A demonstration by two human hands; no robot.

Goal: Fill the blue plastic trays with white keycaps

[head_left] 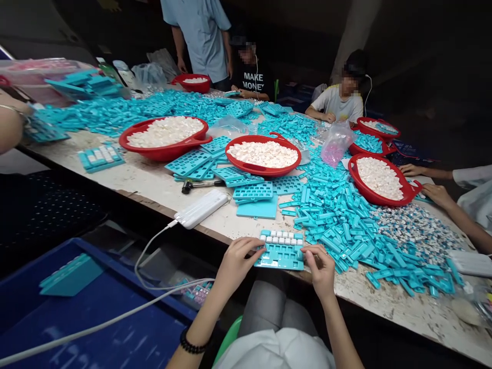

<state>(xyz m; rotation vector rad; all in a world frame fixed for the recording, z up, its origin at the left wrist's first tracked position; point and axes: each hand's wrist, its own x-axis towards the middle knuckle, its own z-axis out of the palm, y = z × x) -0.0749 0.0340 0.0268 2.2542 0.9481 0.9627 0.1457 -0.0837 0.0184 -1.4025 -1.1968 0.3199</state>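
At the table's near edge is a turquoise slotted plate [280, 262], shaped like a small keyboard. White key-like pieces [281, 239] fill its far rows, with turquoise pieces at the corners; the nearer slots are bare. My left hand [241, 257] pinches the plate's left side. On the right side, my right hand [320, 265] grips the edge between thumb and fingers. Just beyond lies a stack of similar slotted plates [252, 191]. A heap of long turquoise pieces [338, 220] spreads to the right of the plate.
Red bowls [263, 169] of white pieces stand across the table. A white power bank [202, 208] with a cable and a hammer [187, 186] lie left. A blue crate [115, 328] is below left. Several people sit or stand around; a co-worker's hands [438, 195] are at right.
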